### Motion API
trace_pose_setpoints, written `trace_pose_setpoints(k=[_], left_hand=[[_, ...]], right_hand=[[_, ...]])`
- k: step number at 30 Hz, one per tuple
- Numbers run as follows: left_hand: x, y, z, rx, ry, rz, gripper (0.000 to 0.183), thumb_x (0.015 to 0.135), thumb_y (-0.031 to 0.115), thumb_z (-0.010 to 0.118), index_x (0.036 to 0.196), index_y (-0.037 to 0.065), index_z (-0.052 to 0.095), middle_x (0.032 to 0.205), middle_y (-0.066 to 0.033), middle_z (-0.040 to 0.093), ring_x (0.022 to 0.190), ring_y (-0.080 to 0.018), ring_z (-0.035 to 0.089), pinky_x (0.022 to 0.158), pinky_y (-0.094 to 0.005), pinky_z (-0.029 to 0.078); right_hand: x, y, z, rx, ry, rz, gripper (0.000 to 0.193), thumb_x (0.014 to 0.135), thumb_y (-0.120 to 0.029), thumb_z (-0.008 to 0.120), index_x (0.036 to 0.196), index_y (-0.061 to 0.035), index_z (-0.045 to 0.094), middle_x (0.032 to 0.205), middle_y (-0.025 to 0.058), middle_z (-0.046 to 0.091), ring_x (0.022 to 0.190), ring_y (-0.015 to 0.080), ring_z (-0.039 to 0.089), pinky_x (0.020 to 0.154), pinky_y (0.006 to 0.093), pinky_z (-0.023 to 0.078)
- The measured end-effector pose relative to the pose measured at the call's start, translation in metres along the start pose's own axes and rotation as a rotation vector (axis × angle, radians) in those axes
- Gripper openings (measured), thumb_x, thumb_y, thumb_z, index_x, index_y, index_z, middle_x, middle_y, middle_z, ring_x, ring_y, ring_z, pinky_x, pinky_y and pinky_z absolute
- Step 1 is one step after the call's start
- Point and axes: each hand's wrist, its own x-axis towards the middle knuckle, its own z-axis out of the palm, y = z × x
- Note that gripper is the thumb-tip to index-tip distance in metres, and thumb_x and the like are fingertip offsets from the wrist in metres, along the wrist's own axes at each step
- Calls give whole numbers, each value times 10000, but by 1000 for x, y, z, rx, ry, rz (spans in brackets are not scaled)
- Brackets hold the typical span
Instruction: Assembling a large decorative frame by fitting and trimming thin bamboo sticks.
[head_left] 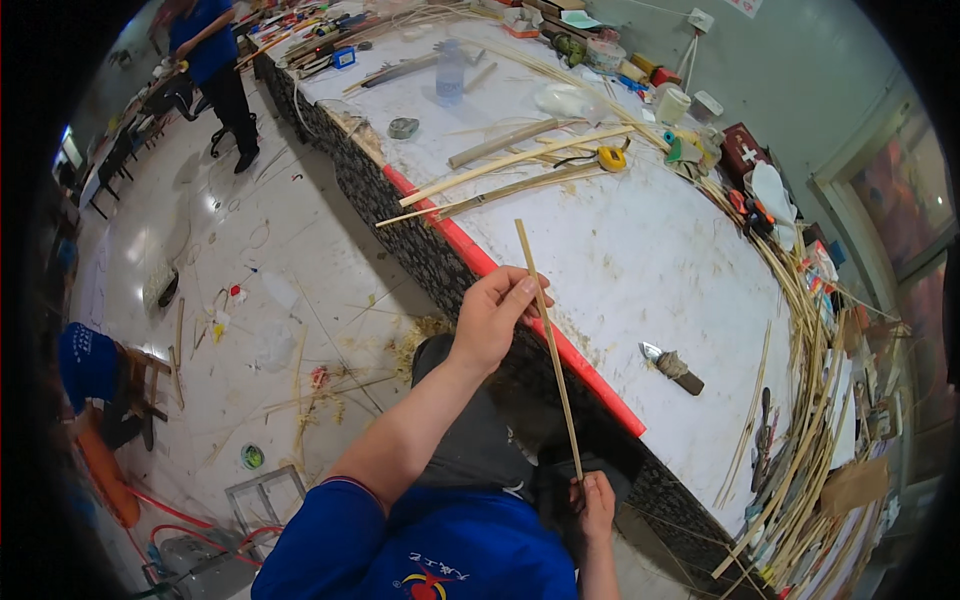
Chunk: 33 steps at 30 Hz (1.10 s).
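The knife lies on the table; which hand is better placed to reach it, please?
Probably the right hand: the knife lies to the right of both hands, handle end rightward, and the left hand could hold the bamboo strip alone.

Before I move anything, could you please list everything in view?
held strip: one, tan, centre
table: one, white-topped, centre to right
edge band: one, red, table's near edge
knife: one, brown-handled, right tabletop
tape measure: one, yellow and black, mid-table
loose strips: several, tan, mid-table
piled strips: many, tan, right tabletop
bottle: one, clear, far tabletop
box: one, dark red, back of table
small clutter: uncountable, mixed, far tabletop
floor scraps: many, tan, left side
other people: two, blue-topped, upper and lower left
own shirt: one, blue, bottom
left grip: one, bare, on strip's upper part
right grip: one, bare, at strip's lower end
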Motion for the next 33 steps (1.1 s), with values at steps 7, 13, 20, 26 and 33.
trace_pose_setpoints(k=[7, 13, 20, 26, 33], left_hand=[[16, -11, -8, -45, 32, -35, 214, 1068, 199, 629, 1129, 0, 680, 960, -100, 755, 818, -129, 689, 757, -277, 554], [27, -12, 0, -86, -9, -47, 223, 1079, 208, 611, 1145, 6, 679, 955, -107, 741, 812, -136, 678, 735, -294, 551], [34, -20, 22, -41, -77, -182, 205, 1067, 188, 628, 1129, -3, 671, 936, -93, 725, 826, -152, 673, 758, -285, 542], [45, -36, 1, 82, -134, -128, 124, 1067, 169, 617, 1073, 52, 656, 912, -35, 676, 820, -100, 617, 721, -255, 507], [34, -19, 30, 223, -13, -136, 302, 1099, 255, 573, 1271, 9, 605, 1061, -115, 718, 761, -112, 633, 618, -230, 497]], right_hand=[[-16, -26, 2, -463, 136, -276, 118, 1017, -118, 649, 1004, -2, 669, 762, 73, 666, 681, 150, 654, 649, 283, 502], [-27, -44, 1, -517, 164, -339, 87, 993, -98, 668, 985, -14, 686, 719, 103, 667, 662, 219, 694, 625, 320, 523], [-32, -52, -6, -443, 160, -257, 92, 997, -108, 666, 972, -19, 675, 730, 97, 661, 649, 200, 671, 615, 314, 512], [-26, -52, -12, -370, 152, -273, 121, 1001, -161, 668, 977, -43, 656, 731, 97, 634, 653, 203, 638, 608, 338, 485], [-8, -81, -36, -515, 353, -393, 96, 992, -140, 656, 962, -50, 645, 726, 114, 663, 651, 281, 679, 616, 379, 515]])
